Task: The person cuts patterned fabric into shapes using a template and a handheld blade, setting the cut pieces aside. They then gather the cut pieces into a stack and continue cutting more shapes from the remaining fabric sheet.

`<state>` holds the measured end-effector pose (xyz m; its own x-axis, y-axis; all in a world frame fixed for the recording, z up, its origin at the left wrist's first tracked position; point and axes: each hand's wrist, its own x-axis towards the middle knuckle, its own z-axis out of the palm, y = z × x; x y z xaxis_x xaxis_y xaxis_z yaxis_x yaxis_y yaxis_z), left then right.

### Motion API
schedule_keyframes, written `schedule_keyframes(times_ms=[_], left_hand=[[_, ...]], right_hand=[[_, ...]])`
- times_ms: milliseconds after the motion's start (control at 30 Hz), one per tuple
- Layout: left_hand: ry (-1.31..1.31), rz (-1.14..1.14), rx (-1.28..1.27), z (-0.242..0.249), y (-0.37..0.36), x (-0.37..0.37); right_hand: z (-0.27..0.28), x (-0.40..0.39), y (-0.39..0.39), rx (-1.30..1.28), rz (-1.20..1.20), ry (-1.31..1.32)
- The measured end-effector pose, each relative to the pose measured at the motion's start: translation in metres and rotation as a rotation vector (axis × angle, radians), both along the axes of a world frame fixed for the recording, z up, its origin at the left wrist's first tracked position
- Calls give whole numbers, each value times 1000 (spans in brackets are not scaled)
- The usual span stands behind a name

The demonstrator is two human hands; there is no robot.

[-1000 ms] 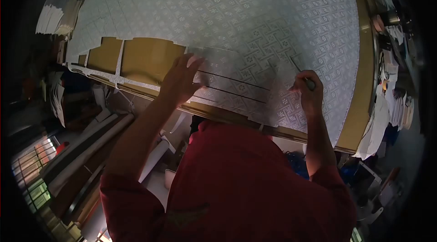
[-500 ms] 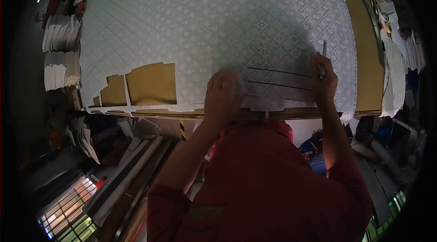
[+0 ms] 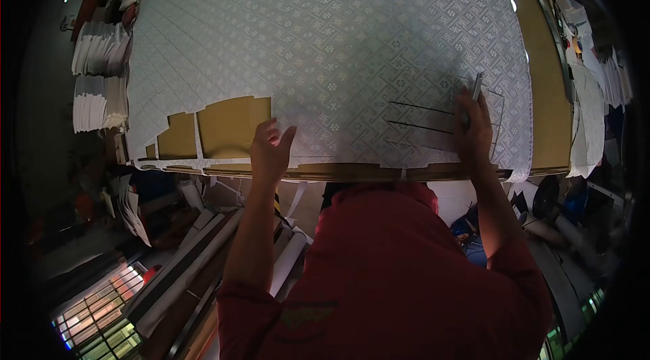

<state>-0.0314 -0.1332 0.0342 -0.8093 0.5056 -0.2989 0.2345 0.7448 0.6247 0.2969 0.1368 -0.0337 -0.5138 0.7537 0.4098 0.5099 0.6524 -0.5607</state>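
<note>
Pale patterned fabric (image 3: pixel 325 42) covers the table. My left hand (image 3: pixel 271 148) is just above its near edge, beside a cut-out showing brown board, with thumb and fingers apart and nothing in it. To the right, my right hand (image 3: pixel 476 128) is closed on a slim metal tool (image 3: pixel 478 86), its bright tip pointing away from me. Its kind is partly hidden by my fingers. Under and beside this hand lies a see-through piece with two black lines (image 3: pixel 421 107). A thin dark outline shows on the fabric to its right.
Brown board (image 3: pixel 235 126) shows through gaps at the near left, and again along the right edge (image 3: pixel 542 89). White paper stacks (image 3: pixel 100 49) stand left of the table. Long rolls (image 3: pixel 183 268) lean below at left. More papers and tools line the right side.
My left hand has lifted off the see-through piece and moved left, opening. The black lines sit slightly farther right. My right hand, still around the tool, has moved a little nearer and left.
</note>
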Motion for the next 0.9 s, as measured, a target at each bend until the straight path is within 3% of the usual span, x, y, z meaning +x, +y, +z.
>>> schedule_keyframes(times_ms=[100,200,500,633,733,833,900], left_hand=[[-137,-32,69,4,9,1],[29,-92,112,-1,7,-1],[-100,-135,110,9,-5,-20],[-89,-184,230,-9,-10,-26],[-98,-238,164,-9,-10,-32],[-255,-135,315,-24,-12,-48],[-579,33,422,-19,-14,-51]], right_hand=[[-3,-6,-14,13,14,-20],[7,-12,-29,-29,-3,-55],[8,-26,-57,79,-35,-102],[11,-29,-74,112,-18,-107],[4,-30,-88,143,-39,-154],[-3,-29,-95,160,-55,-174],[-8,-28,-97,155,-71,-160]])
